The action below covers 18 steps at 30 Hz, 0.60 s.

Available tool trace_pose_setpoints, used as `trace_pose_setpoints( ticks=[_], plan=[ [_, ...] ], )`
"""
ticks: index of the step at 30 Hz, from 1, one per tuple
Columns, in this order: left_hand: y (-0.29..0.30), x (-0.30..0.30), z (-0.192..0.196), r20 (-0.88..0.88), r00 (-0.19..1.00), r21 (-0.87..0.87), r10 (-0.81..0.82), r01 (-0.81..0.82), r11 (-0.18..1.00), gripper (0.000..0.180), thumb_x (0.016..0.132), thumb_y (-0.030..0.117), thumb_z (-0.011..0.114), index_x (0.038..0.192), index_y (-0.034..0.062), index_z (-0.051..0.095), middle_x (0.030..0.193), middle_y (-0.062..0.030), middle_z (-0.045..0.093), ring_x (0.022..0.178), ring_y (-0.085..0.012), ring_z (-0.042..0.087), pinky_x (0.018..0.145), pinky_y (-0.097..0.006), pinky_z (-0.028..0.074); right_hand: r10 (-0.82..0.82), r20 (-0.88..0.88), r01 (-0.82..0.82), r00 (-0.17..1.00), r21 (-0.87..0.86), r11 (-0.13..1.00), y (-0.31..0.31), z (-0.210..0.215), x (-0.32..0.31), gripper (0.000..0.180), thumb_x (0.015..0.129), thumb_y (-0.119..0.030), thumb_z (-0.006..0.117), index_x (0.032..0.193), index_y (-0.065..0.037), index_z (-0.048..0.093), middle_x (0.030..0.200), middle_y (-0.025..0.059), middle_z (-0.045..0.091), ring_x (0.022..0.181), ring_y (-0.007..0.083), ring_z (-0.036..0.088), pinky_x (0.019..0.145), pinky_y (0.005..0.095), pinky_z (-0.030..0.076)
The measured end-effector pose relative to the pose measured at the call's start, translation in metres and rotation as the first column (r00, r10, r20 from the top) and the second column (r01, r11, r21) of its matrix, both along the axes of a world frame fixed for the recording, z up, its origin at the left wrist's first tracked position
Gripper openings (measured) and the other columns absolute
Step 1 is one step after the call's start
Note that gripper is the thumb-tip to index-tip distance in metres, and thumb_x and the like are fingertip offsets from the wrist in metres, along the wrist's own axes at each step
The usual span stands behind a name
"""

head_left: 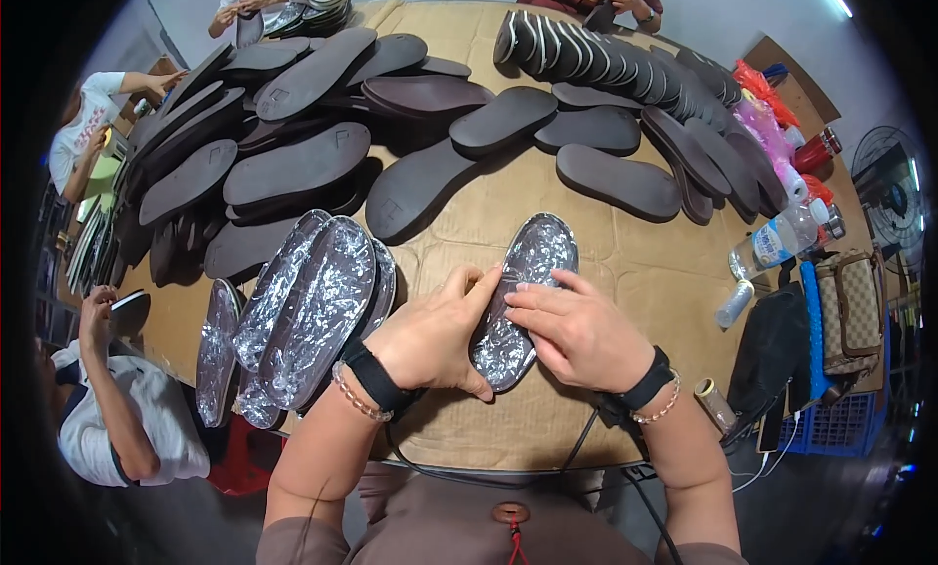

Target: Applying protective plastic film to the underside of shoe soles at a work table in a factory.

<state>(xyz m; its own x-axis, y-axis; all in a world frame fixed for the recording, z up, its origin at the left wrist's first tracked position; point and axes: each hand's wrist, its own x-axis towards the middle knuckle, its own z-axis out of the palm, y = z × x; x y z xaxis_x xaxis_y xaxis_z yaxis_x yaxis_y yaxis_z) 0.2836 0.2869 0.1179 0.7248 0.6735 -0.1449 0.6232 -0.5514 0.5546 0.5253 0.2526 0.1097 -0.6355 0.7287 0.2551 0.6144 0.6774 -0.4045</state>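
A dark brown shoe sole point(540, 248) with shiny, crinkled clear film over its face lies at the middle of the table's near part. My left hand point(435, 331) grips it along the left edge, its thumb by the lower end. On the film rest the stretched fingers of my right hand point(586, 335), spread over the middle and right side. Left of my hands, several film-covered soles point(318, 316) lie overlapped in a pile. Beyond my hands are bare dark soles, one large sole point(420, 189) being closest.
Heaped bare soles point(298, 169) fill the far left, and a row of soles point(596, 62) the far right. At right stand a water bottle point(777, 241), film rolls point(716, 406) and a checked bag point(848, 311). Co-workers sit left and across. Black cables cross the near table edge.
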Motion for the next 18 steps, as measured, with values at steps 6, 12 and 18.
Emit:
trace_pose_setpoints(
  ticks=[6, 12, 18],
  plan=[
    [0.000, -0.002, -0.003, 0.048, 0.999, 0.002, 0.014, -0.014, 1.000, 0.139, 0.053, 0.040, 0.100, 0.160, -0.0040, 0.023, 0.141, -0.0266, 0.046, 0.117, -0.0449, 0.062, 0.097, -0.044, 0.056, 0.083, 0.022, -0.083, 0.996, 0.040, 0.996, -0.009, 0.019, -0.005, 0.033, 0.081, -0.009, 0.071, 0.114, -0.004, 0.073, 0.120, 0.0088, 0.072, 0.120, 0.0228, 0.065, 0.110, 0.0456, 0.043],
    [0.004, -0.004, -0.008, 0.079, 0.997, -0.005, 0.010, -0.010, 1.000, 0.135, 0.053, 0.034, 0.100, 0.160, -0.0006, 0.025, 0.141, -0.0248, 0.046, 0.117, -0.0445, 0.062, 0.096, -0.044, 0.056, 0.150, 0.116, -0.140, 0.982, -0.091, 0.986, -0.024, 0.022, -0.026, 0.032, 0.077, -0.009, 0.073, 0.109, -0.005, 0.071, 0.102, 0.0071, 0.064, 0.097, 0.0239, 0.064, 0.091, 0.0390, 0.046],
    [0.008, -0.010, -0.005, 0.093, 0.996, -0.084, -0.012, 0.020, 0.996, 0.135, 0.053, 0.031, 0.099, 0.162, 0.0019, 0.024, 0.143, -0.0234, 0.045, 0.119, -0.0434, 0.062, 0.098, -0.043, 0.056, 0.169, 0.136, -0.157, 0.976, -0.093, 0.983, -0.032, 0.032, -0.020, 0.036, 0.079, -0.011, 0.072, 0.115, -0.009, 0.072, 0.118, 0.0097, 0.065, 0.109, 0.0240, 0.063, 0.098, 0.0391, 0.046]
  ],
)
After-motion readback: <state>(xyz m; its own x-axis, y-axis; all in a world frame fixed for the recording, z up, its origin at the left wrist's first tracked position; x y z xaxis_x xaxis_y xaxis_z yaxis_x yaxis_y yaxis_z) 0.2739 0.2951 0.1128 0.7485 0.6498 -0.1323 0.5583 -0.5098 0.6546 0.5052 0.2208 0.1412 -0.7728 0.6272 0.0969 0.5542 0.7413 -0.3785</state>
